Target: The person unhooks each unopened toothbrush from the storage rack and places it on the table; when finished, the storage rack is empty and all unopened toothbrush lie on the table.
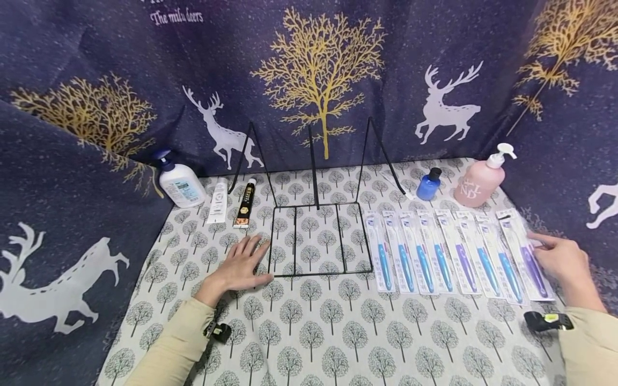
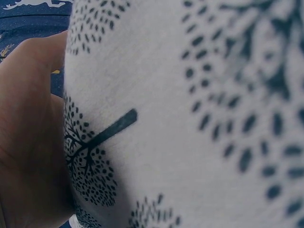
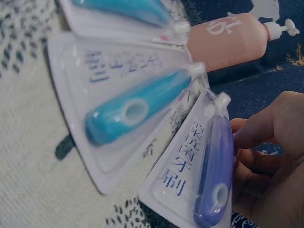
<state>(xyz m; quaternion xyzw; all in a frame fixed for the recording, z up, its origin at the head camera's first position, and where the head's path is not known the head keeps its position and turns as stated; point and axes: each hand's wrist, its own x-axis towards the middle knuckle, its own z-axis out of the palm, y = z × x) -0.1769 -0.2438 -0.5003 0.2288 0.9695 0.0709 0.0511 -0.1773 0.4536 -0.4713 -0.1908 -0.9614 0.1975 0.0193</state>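
Observation:
In the head view my right hand [image 1: 562,262] is at the far right of a row of packaged toothbrushes, pinching the edge of the last one, a purple toothbrush in clear packaging [image 1: 532,268]. The right wrist view shows thumb and bent fingers [image 3: 256,126] at the side of that purple package [image 3: 213,175], beside a blue packaged toothbrush [image 3: 137,109]. My left hand [image 1: 241,265] lies spread on the tree-print cloth [image 1: 309,332], fingertips close to the left side of a black wire rack [image 1: 320,274]. It holds nothing.
Several other packaged toothbrushes [image 1: 441,268] lie fanned right of the rack. Behind them stand a small blue bottle [image 1: 427,186] and a pink pump bottle [image 1: 479,182]. At back left are a white pump bottle [image 1: 182,185], a white tube [image 1: 219,201] and a black tube [image 1: 246,203].

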